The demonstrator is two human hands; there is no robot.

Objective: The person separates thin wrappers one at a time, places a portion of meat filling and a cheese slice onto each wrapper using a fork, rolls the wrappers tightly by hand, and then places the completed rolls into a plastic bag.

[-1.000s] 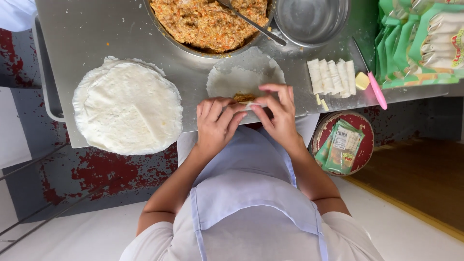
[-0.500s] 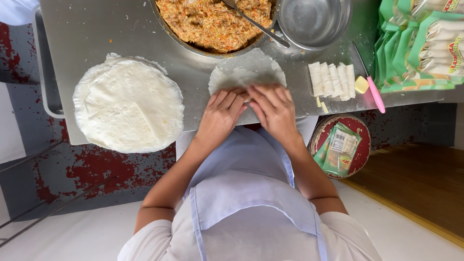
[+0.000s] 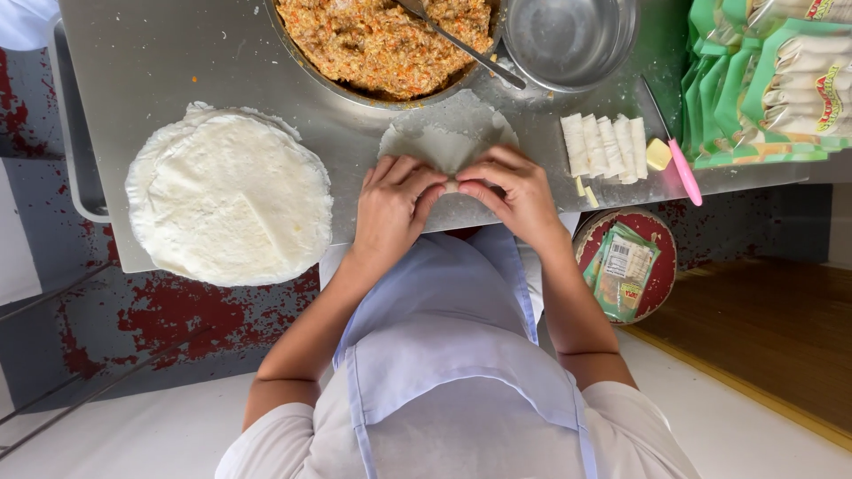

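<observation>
A thin round wrapper (image 3: 448, 137) lies on the steel table (image 3: 177, 62) in front of me. My left hand (image 3: 390, 208) and my right hand (image 3: 515, 191) both press on its near edge, rolling it over a filling that is hidden under my fingers. The fingertips of both hands meet at the roll's middle. A big metal bowl of orange minced filling (image 3: 382, 40) with a spoon (image 3: 461, 44) in it stands just beyond the wrapper.
A stack of round white wrappers (image 3: 231, 195) lies at my left. Several finished rolls (image 3: 603, 146) sit at the right beside a pink-handled knife (image 3: 679, 164). An empty steel bowl (image 3: 568, 40), green packets (image 3: 772, 80) and a red round stool (image 3: 626, 266) with a packet are further right.
The filling that showed between my fingers is now covered. Both hands folded the wrapper's near edge over it and rolled it forward, drawing closer together.
</observation>
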